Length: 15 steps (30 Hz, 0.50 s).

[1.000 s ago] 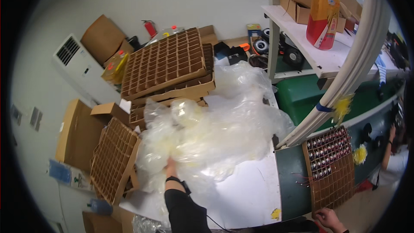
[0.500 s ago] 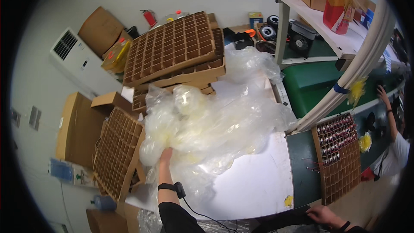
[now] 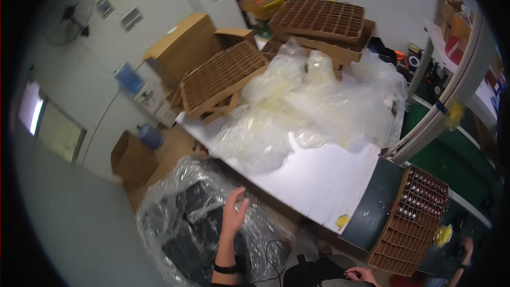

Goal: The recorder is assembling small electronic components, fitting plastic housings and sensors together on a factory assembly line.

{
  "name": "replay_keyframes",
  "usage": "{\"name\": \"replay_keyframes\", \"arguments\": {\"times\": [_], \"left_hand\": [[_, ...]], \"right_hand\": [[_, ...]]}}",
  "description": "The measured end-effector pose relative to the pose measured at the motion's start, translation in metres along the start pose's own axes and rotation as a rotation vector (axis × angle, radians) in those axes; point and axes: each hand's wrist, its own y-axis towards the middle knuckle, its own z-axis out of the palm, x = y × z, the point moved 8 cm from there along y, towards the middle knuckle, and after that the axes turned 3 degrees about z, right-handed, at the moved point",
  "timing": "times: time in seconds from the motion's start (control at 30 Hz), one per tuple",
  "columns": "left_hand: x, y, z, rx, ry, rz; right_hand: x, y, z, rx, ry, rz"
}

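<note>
My left hand (image 3: 234, 212) is raised over a big clear plastic bag (image 3: 199, 180) beside the white table. Its thumb and fingers are apart, and nothing is held. Dark pieces (image 3: 194, 218) show inside the bag. At the lower edge, close to my body, my right hand (image 3: 362, 275) has curled fingers; whatever may be in them is hidden. A heap of clear plastic bags (image 3: 319, 103) covers much of the white table (image 3: 313, 180), well beyond my left hand.
Cardboard divider trays (image 3: 319, 18) stand at the table's back, another (image 3: 223, 77) at its left. On the dark green bench, a partitioned tray (image 3: 409, 223) holds several small parts. A co-worker's hand (image 3: 467, 247) is far right. A cardboard box (image 3: 133, 159) and water bottle (image 3: 150, 136) stand left.
My view has swung left and down. My left hand has come off the plastic heap and moved over the bag beside the table. My right hand stays low near my body.
</note>
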Motion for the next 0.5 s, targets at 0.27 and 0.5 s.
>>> {"name": "replay_keyframes", "arguments": {"times": [0.27, 0.5], "left_hand": [[0.18, -0.38, -0.045, -0.286, -0.031, -0.799], [0.251, -0.55, -0.037, -0.772, -0.755, -1.068]], "right_hand": [[-0.013, -0.017, 0.048, 0.241, -0.334, -0.137], [-0.04, -0.018, 0.098, 0.464, -0.427, -0.156]]}}
